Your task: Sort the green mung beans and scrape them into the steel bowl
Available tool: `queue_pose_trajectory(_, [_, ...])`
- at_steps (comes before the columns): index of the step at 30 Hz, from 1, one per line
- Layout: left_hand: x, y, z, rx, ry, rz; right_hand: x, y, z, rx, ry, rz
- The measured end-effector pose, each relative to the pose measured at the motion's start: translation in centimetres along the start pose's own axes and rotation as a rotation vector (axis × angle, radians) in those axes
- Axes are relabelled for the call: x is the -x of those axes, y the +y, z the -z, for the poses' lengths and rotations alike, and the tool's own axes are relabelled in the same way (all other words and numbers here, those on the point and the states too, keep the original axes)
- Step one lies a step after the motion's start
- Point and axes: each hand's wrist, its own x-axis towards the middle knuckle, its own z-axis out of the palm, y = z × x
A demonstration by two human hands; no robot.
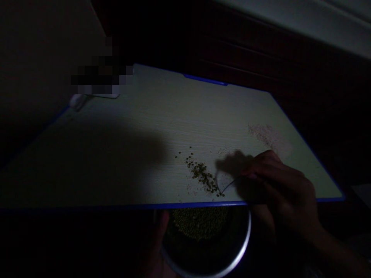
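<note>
A pale board [185, 112] with a blue rim carries a loose line of small green beans [204, 177] near its front edge. My right hand [278, 177] pinches a thin, dark, curved strip [230, 183], whose far end touches the board beside the beans. Below the front edge is a round metal bowl [245, 251] holding many green beans [199, 224]. My left hand [160, 247] is at the bowl's left side, its thumb up along the rim and its other fingers mostly hidden under the bowl in the dark.
A patch of pale pinkish grains [269, 139] lies on the board's right part. At the back left is a white object [107, 90], partly blurred out. Dark furniture [246, 50] stands behind the board, and the surroundings are dim.
</note>
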Motion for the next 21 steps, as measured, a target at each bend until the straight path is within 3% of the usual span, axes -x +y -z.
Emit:
queue_pose_trajectory(7, [0.9, -0.2, 0.5, 0.044, 0.281, 0.079, 0.4, 0.1, 0.0, 0.001, 0.017, -0.015])
queue_pose_trajectory(10, [1.1, -0.1, 0.1, 0.053, 0.35, 0.049, 0.6, 0.1, 0.0, 0.01, 0.015, -0.005])
queue_pose_trajectory(16, [0.9, 0.3, -1.6, 0.075, 0.328, 0.051, 0.7, -0.1, -0.2, 0.001, 0.041, 0.041])
queue_pose_trajectory(21, [1.5, 0.3, -0.3, 0.059, 0.337, 0.029, 1.0, -0.1, -0.1, -0.016, 0.039, 0.035])
